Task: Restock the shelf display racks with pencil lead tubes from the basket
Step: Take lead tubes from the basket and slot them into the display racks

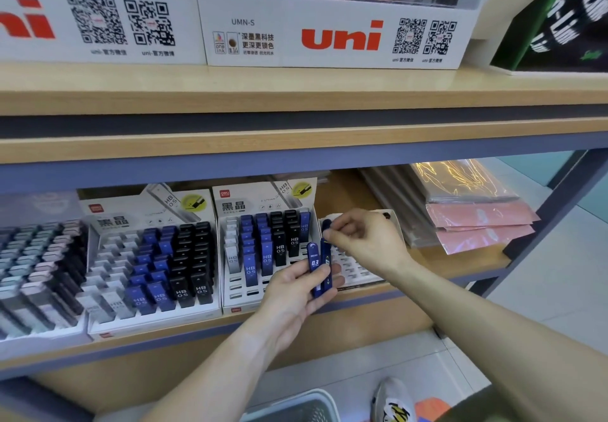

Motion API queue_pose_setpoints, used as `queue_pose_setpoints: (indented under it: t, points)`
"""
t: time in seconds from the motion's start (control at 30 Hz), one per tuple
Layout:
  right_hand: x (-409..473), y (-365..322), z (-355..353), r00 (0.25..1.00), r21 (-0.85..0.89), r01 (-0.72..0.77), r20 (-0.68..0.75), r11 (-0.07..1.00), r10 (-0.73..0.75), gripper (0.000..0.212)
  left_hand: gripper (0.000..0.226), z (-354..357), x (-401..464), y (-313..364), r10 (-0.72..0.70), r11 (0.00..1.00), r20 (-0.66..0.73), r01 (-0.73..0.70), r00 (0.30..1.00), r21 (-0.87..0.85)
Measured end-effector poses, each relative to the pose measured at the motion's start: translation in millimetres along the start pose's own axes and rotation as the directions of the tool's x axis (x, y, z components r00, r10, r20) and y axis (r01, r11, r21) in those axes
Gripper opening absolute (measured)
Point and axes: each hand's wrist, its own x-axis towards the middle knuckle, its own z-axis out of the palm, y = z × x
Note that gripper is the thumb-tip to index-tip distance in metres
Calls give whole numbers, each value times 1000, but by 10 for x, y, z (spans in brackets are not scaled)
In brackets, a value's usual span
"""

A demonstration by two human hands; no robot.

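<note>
Head view shows us both hands working in front of the lower shelf [460,267]. Our left hand [296,293] is curled, palm up, round a small bunch of blue lead tubes [318,270]; they lie across the fingers, with the thumb pressing on them from the left. Their long axis runs close to upright, tops leaning a little away from us toward the shelf back, and one label reads 0.3. Directly above that bunch, our right hand [365,240] pinches a single blue tube [326,229] between thumb and fingertips, the remaining fingers loosely bent. That tube also stands near upright, its rounded cap pointing up, its lower part just above or touching the held bunch; we cannot tell which. It sits at the left edge of the white rack [358,267], whose slots look mostly unfilled. Just left of the hands stands a display rack [263,247] partly filled with blue, black and white tubes marked HB 0.5, all upright in rows. Further left is a fuller rack [154,267]. Pink packets [477,227] lie stacked on the shelf to the right. A grey basket [296,408] shows at the bottom edge, on the floor.
</note>
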Motion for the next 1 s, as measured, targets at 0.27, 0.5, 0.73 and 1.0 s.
queue_pose_setpoints:
  t: [0.27,0.5,0.73,1.0]
  points:
    - [-111,-65,-38,992,-52,41,119,998,-35,21,22,8,-14,-41,23,1000,-67,-24,997,-4]
    - [-93,18,-95,979,155,-90,196,984,59,23,20,-6,1,-42,6,997,-66,-11,998,-70]
    - [-114,25,-80,978,236,-96,204,967,47,22,21,3,-3,-73,-6,996,-133,-5,991,-84]
    - [-159,64,-53,981,349,-163,159,923,113,19,24,32,-15,-87,-26,992,-144,8,989,-125]
